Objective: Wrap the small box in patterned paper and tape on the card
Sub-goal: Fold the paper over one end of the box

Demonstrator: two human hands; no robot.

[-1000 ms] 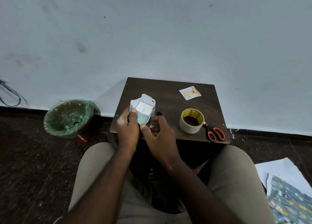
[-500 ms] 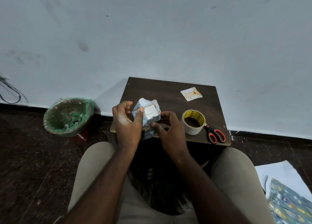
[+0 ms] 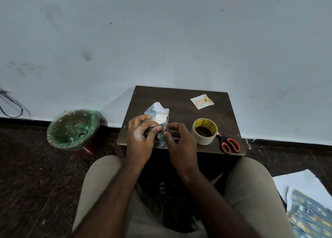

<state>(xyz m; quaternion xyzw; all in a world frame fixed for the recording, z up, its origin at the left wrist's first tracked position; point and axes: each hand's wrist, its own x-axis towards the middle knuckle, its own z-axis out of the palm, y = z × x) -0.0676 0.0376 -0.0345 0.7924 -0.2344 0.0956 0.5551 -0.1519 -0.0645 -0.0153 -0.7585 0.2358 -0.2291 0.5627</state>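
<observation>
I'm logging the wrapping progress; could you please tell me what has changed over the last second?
The left hand moved from the left side of the small box across its front; its fingers now curl over the lower fold of the patterned paper. The right hand stays at the lower right, pinching the paper. The tape roll, scissors and card have not moved.

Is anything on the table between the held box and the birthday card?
Nothing visible: only bare table lies between the box and the card. The tape roll and scissors sit nearer the front edge, off that line.
</observation>
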